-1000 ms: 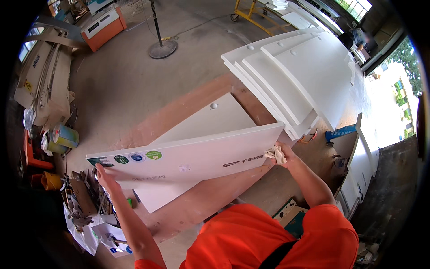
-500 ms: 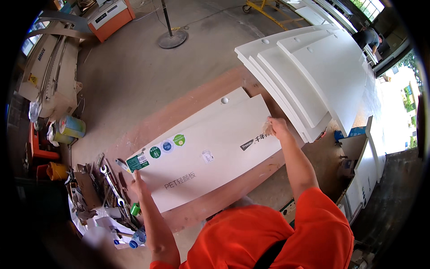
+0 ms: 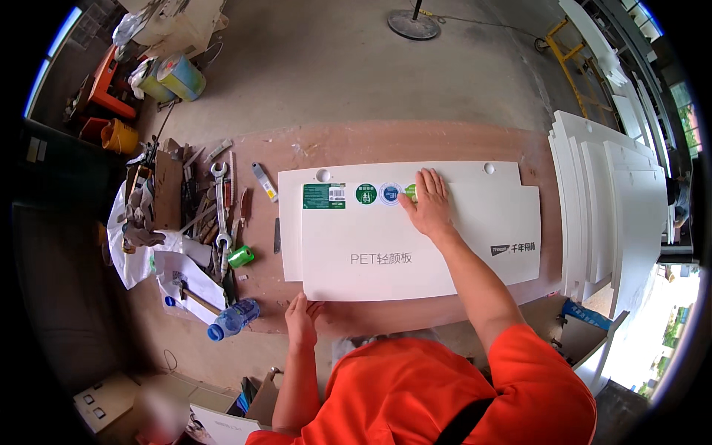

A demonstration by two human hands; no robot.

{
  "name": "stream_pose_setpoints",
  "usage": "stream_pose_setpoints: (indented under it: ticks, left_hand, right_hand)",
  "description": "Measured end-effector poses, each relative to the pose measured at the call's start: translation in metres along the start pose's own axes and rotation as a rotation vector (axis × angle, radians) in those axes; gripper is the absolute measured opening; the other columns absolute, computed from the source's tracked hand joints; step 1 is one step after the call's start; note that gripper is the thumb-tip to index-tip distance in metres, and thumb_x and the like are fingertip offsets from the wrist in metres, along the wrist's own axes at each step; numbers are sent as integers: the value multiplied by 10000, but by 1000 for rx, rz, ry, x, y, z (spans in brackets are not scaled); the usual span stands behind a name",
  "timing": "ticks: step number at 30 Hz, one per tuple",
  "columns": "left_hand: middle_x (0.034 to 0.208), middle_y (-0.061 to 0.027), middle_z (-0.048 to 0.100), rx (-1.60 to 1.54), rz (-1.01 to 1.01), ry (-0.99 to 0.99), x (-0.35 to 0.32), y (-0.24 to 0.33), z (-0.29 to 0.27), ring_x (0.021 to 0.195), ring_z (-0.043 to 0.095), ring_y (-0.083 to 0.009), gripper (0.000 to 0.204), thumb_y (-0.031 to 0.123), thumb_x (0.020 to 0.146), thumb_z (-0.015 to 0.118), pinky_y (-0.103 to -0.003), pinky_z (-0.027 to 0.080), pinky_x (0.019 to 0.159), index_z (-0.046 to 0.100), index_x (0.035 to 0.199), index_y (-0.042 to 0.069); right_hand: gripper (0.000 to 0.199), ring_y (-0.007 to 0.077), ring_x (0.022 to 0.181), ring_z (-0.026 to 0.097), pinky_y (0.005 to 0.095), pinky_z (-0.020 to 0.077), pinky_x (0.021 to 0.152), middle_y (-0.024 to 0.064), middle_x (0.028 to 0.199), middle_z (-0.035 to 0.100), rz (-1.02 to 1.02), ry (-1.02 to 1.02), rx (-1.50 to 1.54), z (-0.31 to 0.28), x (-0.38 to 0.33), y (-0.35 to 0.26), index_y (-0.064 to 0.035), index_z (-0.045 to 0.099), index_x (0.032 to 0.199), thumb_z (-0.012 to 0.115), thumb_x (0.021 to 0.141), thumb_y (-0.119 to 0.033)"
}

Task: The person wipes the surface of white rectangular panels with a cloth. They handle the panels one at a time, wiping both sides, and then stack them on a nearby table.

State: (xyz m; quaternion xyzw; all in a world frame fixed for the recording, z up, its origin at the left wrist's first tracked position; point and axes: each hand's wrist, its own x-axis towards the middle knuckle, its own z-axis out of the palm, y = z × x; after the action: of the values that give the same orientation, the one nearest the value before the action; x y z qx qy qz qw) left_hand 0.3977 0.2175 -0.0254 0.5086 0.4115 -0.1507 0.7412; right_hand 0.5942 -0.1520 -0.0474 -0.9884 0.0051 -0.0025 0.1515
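Note:
A white panel (image 3: 415,237) with a green label, round stickers and dark print lies flat on top of another white panel (image 3: 291,230). The lower one shows along the far and left edges and has round holes near its far edge. My right hand (image 3: 430,205) rests flat on the top panel, fingers stretched out, partly covering a light green sticker. At the near left corner, my left hand (image 3: 302,319) has its thumb and fingers closed on the panel's edge; some fingertips are hard to make out. Both panels lie on a reddish-brown work table (image 3: 356,141).
Left on the table are a box cutter (image 3: 265,182), a double-ended wrench (image 3: 221,204), a green roll (image 3: 240,256), a water bottle (image 3: 234,319), a hammer (image 3: 199,299) and several loose tools. Stacked white panels (image 3: 630,200) stand at the right. Paint tins (image 3: 182,78) sit far left.
My view has turned, so the panels now lie nearly straight across. My right hand left the panel's right end and lies flat on top. My left hand went from the left edge to the near corner.

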Motion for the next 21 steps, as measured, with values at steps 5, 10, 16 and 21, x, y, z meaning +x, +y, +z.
stream_pose_setpoints:
  ticks: [5, 10, 16, 21]
  left_hand:
    - [1158, -163, 723, -114, -110, -116, 3, 13, -4, 1070, 687, -261, 635, 519, 1103, 409, -389, 529, 976, 619, 1308, -44]
    - [1273, -244, 674, -242, -189, -205, 15, 19, -16, 1165, 650, -336, 931, 715, 1048, 288, -458, 492, 1042, 536, 1377, -120]
    - [1333, -334, 611, -554, -230, -264, 22, 14, -33, 1188, 642, -409, 1162, 878, 930, 317, -531, 477, 1084, 503, 1366, -183]
    - [1203, -275, 676, -414, -277, -193, 14, 23, -27, 1117, 683, -347, 922, 748, 984, 476, -453, 568, 963, 563, 1297, -114]
  right_hand:
    - [864, 342, 1562, 257, 458, 155, 1297, 221, 1633, 368, -333, -95, 99, 38, 48, -158, 65, 385, 1540, 472, 1027, -625]
    - [922, 352, 1577, 230, 471, 126, 1302, 214, 1663, 329, -486, -26, 55, 70, 48, -237, 73, 375, 1553, 470, 1002, -660]
    - [825, 325, 1572, 260, 482, 122, 1304, 187, 1668, 339, -730, -168, -16, 68, -155, -239, 27, 402, 1563, 487, 1010, -579]
    - [864, 403, 1550, 269, 547, 182, 1274, 253, 1650, 321, -269, -49, -41, 36, -194, -103, 70, 367, 1555, 520, 1002, -576]
